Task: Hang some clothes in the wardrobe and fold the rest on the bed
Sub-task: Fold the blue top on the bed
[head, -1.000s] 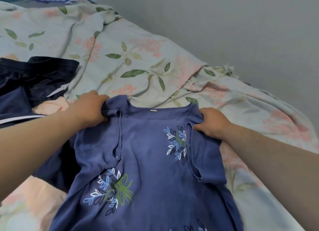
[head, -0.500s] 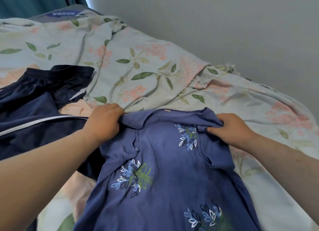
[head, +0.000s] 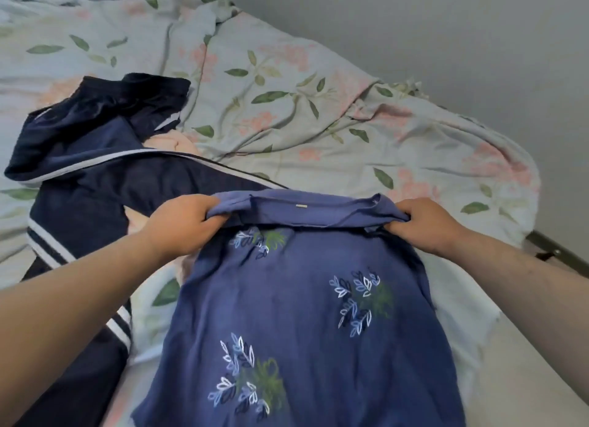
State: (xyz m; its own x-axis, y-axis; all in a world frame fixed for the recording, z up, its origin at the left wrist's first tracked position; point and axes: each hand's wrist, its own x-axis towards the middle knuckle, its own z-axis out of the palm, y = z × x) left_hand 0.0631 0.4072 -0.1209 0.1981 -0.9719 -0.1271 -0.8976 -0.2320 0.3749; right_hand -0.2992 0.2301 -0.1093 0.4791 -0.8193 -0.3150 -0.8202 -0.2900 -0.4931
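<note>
Your left hand (head: 181,225) curls its fingers round the left end of the folded top edge of a blue top (head: 306,315), bunching the cloth in its grip. Your right hand (head: 427,224) does the same at the right end, fingers closed on the fabric. Between your two hands the neckline runs straight across, with a small pale tag at its middle. From that edge the blue top spreads toward you over the bed (head: 350,114), its front printed with clusters of white, light blue and green leaves. Just to the left, partly under your left forearm, lies a dark navy garment (head: 95,184) with white stripes, crumpled and touching the top's upper left corner. A bit of pale pink cloth (head: 178,144) shows beside it. Under everything is a rumpled bedsheet patterned with green leaves and pink flowers. A plain grey wall (head: 446,28) rises beyond the bed on the right.
</note>
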